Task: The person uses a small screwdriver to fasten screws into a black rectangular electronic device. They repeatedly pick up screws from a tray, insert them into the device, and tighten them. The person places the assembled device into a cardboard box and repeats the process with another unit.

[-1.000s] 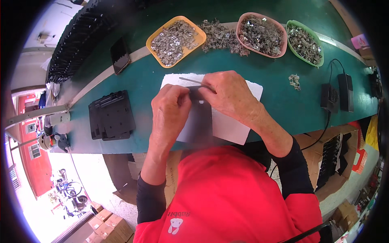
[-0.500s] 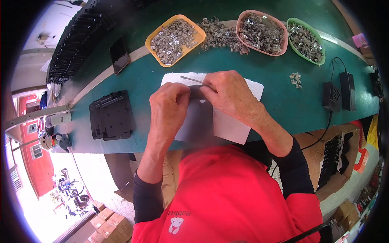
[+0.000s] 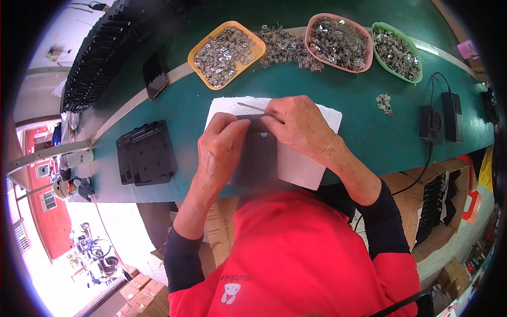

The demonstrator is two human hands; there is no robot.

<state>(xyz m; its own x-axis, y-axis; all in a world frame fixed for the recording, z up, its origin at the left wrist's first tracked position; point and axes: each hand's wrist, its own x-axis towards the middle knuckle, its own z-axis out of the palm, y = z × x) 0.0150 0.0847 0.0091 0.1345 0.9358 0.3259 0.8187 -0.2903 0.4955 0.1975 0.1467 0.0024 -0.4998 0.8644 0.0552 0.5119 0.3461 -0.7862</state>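
Note:
A dark grey flat panel (image 3: pixel 257 158) lies over a white foam sheet (image 3: pixel 301 164) on the bench in front of me. My left hand (image 3: pixel 219 142) pinches the panel's far left edge between thumb and fingers. At the panel's far right edge, my right hand (image 3: pixel 298 121) is closed around a thin metal rod (image 3: pixel 252 107), whose tip points left above the far edge. Whatever small part may lie under the fingertips is hidden. To the left, a stack of black plastic panels (image 3: pixel 146 154) lies on the green bench.
Small metal clips fill a yellow tray (image 3: pixel 191 64), a pink tray (image 3: pixel 371 55) and a green tray (image 3: pixel 421 74), with a loose clip pile (image 3: pixel 288 47) between. Some clips (image 3: pixel 384 104) lie near a black power adapter (image 3: pixel 452 117). A phone (image 3: pixel 155 75) lies far left.
My left hand has shifted slightly right and its fingers have straightened a little along the panel's edge. The right hand and the rod have barely moved.

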